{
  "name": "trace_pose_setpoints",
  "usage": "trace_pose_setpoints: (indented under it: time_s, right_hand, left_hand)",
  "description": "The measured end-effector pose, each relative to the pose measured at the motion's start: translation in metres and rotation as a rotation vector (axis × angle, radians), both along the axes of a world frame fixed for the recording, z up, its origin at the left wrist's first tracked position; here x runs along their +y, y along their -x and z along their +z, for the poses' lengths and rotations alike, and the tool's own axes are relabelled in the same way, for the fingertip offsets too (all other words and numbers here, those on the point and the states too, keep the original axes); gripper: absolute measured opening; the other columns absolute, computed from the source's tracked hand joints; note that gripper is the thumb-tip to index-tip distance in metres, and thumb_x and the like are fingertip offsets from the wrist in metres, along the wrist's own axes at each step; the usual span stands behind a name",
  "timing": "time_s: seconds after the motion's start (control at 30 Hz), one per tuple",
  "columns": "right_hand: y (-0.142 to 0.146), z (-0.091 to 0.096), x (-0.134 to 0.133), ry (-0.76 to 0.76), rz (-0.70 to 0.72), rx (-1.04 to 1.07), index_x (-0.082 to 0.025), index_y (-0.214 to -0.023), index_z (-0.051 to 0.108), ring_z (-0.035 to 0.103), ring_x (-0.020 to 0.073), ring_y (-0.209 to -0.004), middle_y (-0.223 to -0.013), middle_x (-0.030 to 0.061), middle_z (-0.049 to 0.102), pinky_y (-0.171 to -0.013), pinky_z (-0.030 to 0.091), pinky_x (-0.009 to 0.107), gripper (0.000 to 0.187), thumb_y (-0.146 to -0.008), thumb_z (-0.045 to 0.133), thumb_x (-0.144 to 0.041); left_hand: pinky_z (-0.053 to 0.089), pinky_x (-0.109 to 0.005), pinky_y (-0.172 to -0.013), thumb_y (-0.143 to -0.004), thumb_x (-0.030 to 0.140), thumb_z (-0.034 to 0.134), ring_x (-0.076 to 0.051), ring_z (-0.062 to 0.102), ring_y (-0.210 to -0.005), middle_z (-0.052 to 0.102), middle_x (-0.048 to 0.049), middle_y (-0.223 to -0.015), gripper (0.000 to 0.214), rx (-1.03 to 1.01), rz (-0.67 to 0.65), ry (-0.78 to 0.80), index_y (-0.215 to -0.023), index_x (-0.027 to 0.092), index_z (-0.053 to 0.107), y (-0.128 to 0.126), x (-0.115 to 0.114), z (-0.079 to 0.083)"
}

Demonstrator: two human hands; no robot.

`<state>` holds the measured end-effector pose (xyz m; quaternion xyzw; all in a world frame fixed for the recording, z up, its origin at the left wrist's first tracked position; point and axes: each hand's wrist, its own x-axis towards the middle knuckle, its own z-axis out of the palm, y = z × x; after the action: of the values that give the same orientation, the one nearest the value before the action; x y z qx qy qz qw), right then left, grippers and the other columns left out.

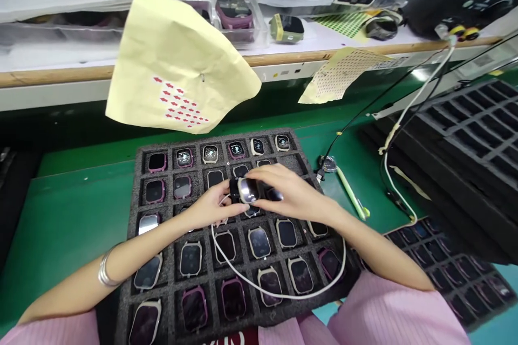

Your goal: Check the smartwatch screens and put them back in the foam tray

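Over the middle of a black foam tray (140, 188), both my hands meet on one smartwatch body (247, 190). My right hand (283, 194) pinches the watch from the right, fingers curled round it. My left hand (210, 207) is closed on the watch's left end, where a white cable (279, 295) seems to join it. The cable loops down across the tray and back up under my right wrist. The tray's pockets hold several watch bodies with dark screens, some pink, some silver-cased. A silver bangle (106, 272) is on my left wrist.
A yellow sheet with red arrow stickers (178, 64) hangs from the shelf edge above the tray. A second yellow sheet (340, 73) hangs to the right. Stacked black trays (465, 135) stand at right, another tray (449, 264) lower right. A green pen (351, 194) and cables lie on the green mat.
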<state>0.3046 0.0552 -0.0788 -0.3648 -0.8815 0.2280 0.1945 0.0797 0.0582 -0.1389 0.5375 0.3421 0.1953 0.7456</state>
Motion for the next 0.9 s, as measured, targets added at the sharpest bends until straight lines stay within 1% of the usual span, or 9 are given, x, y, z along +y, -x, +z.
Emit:
trace_pose_setpoints:
  time_s: [0.1, 0.17, 0.2, 0.3, 0.37, 0.43, 0.63, 0.73, 0.9]
  right_hand:
    - [0.028, -0.017, 0.0, -0.057, 0.029, -0.015, -0.016, -0.127, 0.052, 0.056, 0.029, -0.108, -0.117, 0.0151, 0.058, -0.088, 0.05, 0.047, 0.041, -0.088, 0.062, -0.023]
    - [0.034, -0.023, 0.002, -0.07, 0.026, -0.03, -0.015, -0.126, 0.053, 0.053, 0.0299, -0.111, -0.118, 0.0165, 0.055, -0.089, 0.05, 0.048, 0.039, -0.089, 0.062, -0.023]
    - [0.034, -0.024, 0.003, -0.069, 0.029, -0.029, -0.014, -0.126, 0.053, 0.052, 0.0299, -0.112, -0.12, 0.0168, 0.054, -0.09, 0.05, 0.048, 0.038, -0.089, 0.061, -0.023]
    - [0.028, -0.025, 0.005, -0.037, 0.027, 0.014, -0.014, -0.127, 0.051, 0.051, 0.0284, -0.115, -0.122, 0.0158, 0.054, -0.096, 0.048, 0.047, 0.039, -0.09, 0.06, -0.02]
    - [0.022, -0.027, 0.006, -0.008, 0.003, 0.042, -0.015, -0.128, 0.05, 0.053, 0.0282, -0.114, -0.121, 0.0144, 0.056, -0.097, 0.048, 0.047, 0.041, -0.089, 0.062, -0.022]
    - [0.019, -0.031, 0.006, 0.006, -0.014, 0.047, -0.016, -0.127, 0.051, 0.054, 0.0293, -0.114, -0.122, 0.0142, 0.056, -0.097, 0.048, 0.049, 0.042, -0.088, 0.065, -0.024]
    - [0.024, -0.037, 0.008, 0.037, 0.024, 0.104, -0.014, -0.127, 0.052, 0.054, 0.0269, -0.115, -0.124, 0.0148, 0.056, -0.097, 0.048, 0.044, 0.039, -0.092, 0.061, -0.027]
    - [0.027, -0.036, 0.009, 0.038, 0.023, 0.093, -0.015, -0.127, 0.052, 0.055, 0.0279, -0.114, -0.123, 0.0144, 0.058, -0.095, 0.048, 0.045, 0.039, -0.09, 0.062, -0.027]
    - [0.031, -0.037, 0.005, -0.003, 0.001, 0.07, -0.016, -0.124, 0.053, 0.058, 0.029, -0.11, -0.119, 0.0134, 0.06, -0.088, 0.05, 0.046, 0.039, -0.088, 0.063, -0.026]
  left_hand:
    - [0.035, -0.014, -0.031, -0.08, 0.044, 0.066, -0.006, 0.043, -0.035, 0.053, 0.0069, -0.058, 0.052, -0.01, 0.04, -0.015, -0.118, 0.015, 0.044, 0.0, -0.001, -0.002]
    - [0.033, -0.015, -0.03, -0.084, 0.046, 0.061, -0.007, 0.041, -0.031, 0.046, 0.0103, -0.045, 0.048, -0.016, 0.062, -0.026, -0.115, 0.014, 0.044, -0.001, -0.001, -0.003]
    - [0.031, -0.015, -0.03, -0.085, 0.047, 0.06, -0.008, 0.041, -0.03, 0.045, 0.0108, -0.042, 0.045, -0.017, 0.074, -0.026, -0.112, 0.013, 0.045, -0.001, -0.002, -0.003]
    - [0.029, -0.015, -0.028, -0.082, 0.048, 0.063, -0.006, 0.04, -0.029, 0.051, 0.0081, -0.051, 0.043, -0.021, 0.134, -0.011, -0.103, 0.014, 0.049, -0.002, -0.002, -0.003]
    - [0.028, -0.015, -0.026, -0.08, 0.047, 0.065, -0.004, 0.039, -0.029, 0.056, 0.0051, -0.062, 0.044, -0.03, 0.158, 0.002, -0.105, 0.014, 0.049, -0.003, -0.001, -0.002]
    - [0.027, -0.015, -0.026, -0.08, 0.046, 0.065, -0.003, 0.04, -0.03, 0.057, 0.0042, -0.066, 0.045, -0.028, 0.151, 0.014, -0.107, 0.014, 0.049, -0.003, -0.001, -0.001]
    - [0.029, -0.014, -0.028, -0.083, 0.045, 0.064, -0.004, 0.039, -0.031, 0.049, 0.0083, -0.054, 0.04, 0.011, 0.133, 0.008, -0.104, 0.014, 0.049, -0.003, -0.001, 0.0]
    - [0.028, -0.015, -0.029, -0.083, 0.046, 0.062, -0.005, 0.038, -0.031, 0.044, 0.0106, -0.048, 0.039, 0.001, 0.135, -0.016, -0.101, 0.014, 0.049, -0.002, -0.001, -0.001]
    - [0.024, -0.017, -0.033, -0.08, 0.044, 0.067, -0.003, 0.033, -0.031, 0.043, 0.0103, -0.046, 0.035, -0.066, 0.177, -0.026, -0.089, 0.013, 0.053, -0.001, -0.001, 0.001]
